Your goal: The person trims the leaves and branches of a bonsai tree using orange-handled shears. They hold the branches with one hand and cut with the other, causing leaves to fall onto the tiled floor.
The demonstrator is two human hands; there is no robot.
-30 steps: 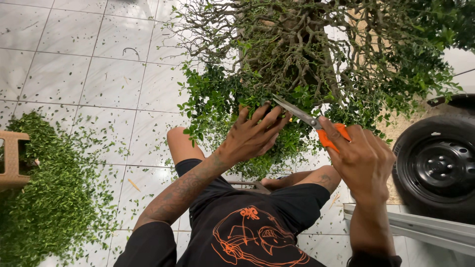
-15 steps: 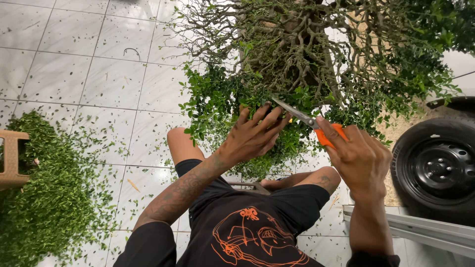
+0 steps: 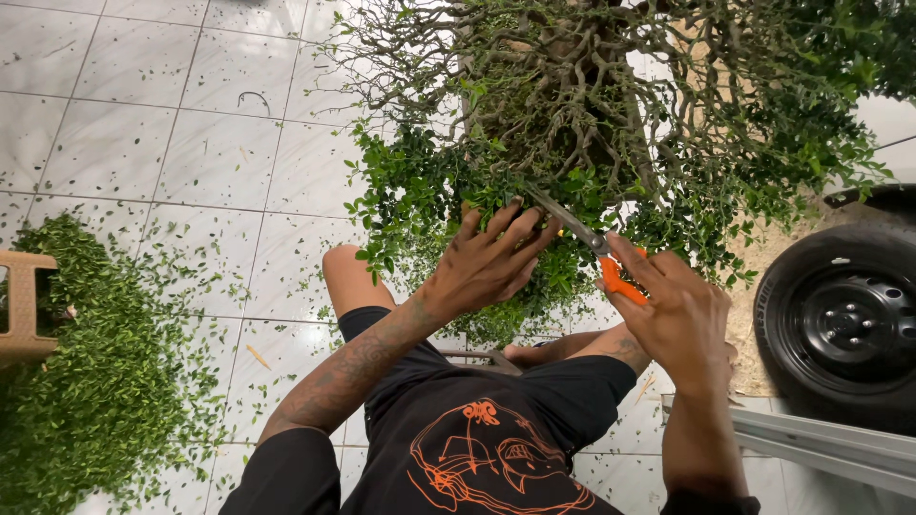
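Observation:
A bonsai tree [image 3: 592, 105] with twisted bare branches and small green leaves fills the upper middle. My left hand [image 3: 491, 262] rests flat, fingers spread, against the lower foliage. My right hand [image 3: 673, 310] grips orange-handled scissors [image 3: 592, 243], whose blades point up-left into the leaves just beside my left fingertips. My bent knees and black shirt with an orange print lie below.
A big heap of cut green leaves [image 3: 86, 381] lies on the white tiled floor [image 3: 172, 143] at left, beside a wooden stool [image 3: 21, 310]. A black wheel [image 3: 844, 324] stands at right, with a metal rail [image 3: 821, 443] under it.
Both hands have stayed at the lower foliage; the scissors shifted slightly left and up into the leaves, closer to my left fingertips.

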